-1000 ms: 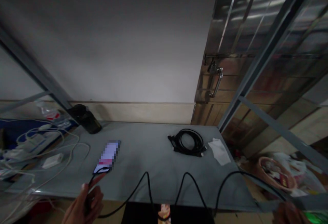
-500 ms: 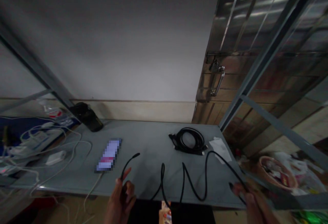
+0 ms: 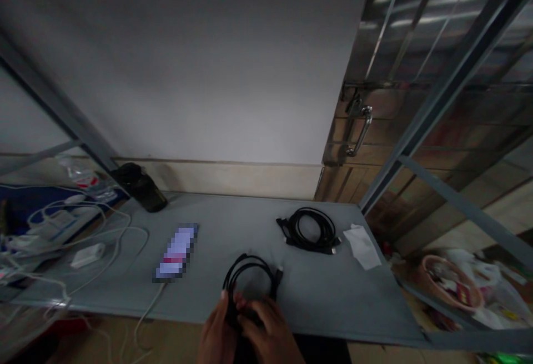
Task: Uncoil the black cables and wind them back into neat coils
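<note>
A black cable (image 3: 275, 283) is looped into a small coil just above the table's front edge. On the coil's left side, my left hand (image 3: 218, 326) is closed, its thumb pointing up along the strands. My right hand (image 3: 270, 326) curls over the lower part of the same coil, fingers bent towards the left hand. The hands hide the bottom of the loops. A plug stands out at the coil's upper right. Farther back on the table, a second coil of black cable (image 3: 293, 233) lies flat with several connectors showing.
Left of my hands is a phone (image 3: 177, 252) with a white cord. A dark bottle (image 3: 141, 187), a white adapter (image 3: 88, 255) and tangled white cords lie farther left. White paper (image 3: 362, 246) rests at the right. Metal posts frame the grey table (image 3: 225, 219); a basket (image 3: 452, 283) sits beyond.
My hands were wide apart with the cable strung in loose waves between them. Now they have come together at the middle, and the cable is gathered into a coil.
</note>
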`<state>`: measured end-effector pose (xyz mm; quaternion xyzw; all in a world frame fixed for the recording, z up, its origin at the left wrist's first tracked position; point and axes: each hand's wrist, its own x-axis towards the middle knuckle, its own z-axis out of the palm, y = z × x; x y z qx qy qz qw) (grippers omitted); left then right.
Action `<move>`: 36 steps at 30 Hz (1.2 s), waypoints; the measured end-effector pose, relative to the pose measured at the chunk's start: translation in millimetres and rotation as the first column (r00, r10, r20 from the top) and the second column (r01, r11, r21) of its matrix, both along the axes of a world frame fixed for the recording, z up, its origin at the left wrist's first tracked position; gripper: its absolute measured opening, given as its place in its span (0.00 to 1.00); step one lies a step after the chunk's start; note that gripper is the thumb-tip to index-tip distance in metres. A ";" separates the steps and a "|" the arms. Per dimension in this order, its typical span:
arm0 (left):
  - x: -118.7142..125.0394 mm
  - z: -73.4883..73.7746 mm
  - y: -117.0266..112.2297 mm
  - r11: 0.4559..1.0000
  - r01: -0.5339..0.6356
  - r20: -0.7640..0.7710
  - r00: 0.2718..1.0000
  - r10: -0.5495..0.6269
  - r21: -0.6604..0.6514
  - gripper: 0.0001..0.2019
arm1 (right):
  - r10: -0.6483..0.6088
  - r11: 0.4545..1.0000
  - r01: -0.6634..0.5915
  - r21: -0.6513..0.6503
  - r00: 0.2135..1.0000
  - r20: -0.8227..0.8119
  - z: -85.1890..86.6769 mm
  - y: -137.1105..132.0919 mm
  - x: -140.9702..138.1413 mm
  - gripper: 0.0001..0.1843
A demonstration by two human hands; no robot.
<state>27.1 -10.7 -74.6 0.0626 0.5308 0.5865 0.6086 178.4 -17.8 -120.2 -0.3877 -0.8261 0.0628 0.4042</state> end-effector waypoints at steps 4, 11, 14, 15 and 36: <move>-6.6 0.9 20.3 0.990 -0.056 -0.104 0.992 0.070 0.132 0.25 | 0.001 0.993 0.000 -0.118 1.000 0.013 8.2 13.8 5.2 0.27; -27.9 -7.0 92.9 0.948 -0.212 -0.197 0.945 0.261 0.239 0.24 | -0.339 0.939 0.339 -0.052 0.941 0.017 10.7 75.4 98.6 0.19; -36.4 -15.3 116.8 0.939 -0.241 -0.229 0.927 0.297 0.245 0.26 | -0.457 0.887 0.461 -0.012 0.882 0.113 2.0 105.1 142.5 0.24; -39.4 -18.8 121.8 0.940 -0.232 -0.275 0.914 0.299 0.250 0.26 | -0.469 0.881 0.473 0.004 0.872 0.142 -0.4 112.9 153.7 0.25; -14.3 22.2 18.3 0.963 0.048 -0.713 0.681 0.164 0.267 0.28 | -0.525 0.835 0.470 -0.286 0.835 -0.163 70.2 143.2 179.3 0.27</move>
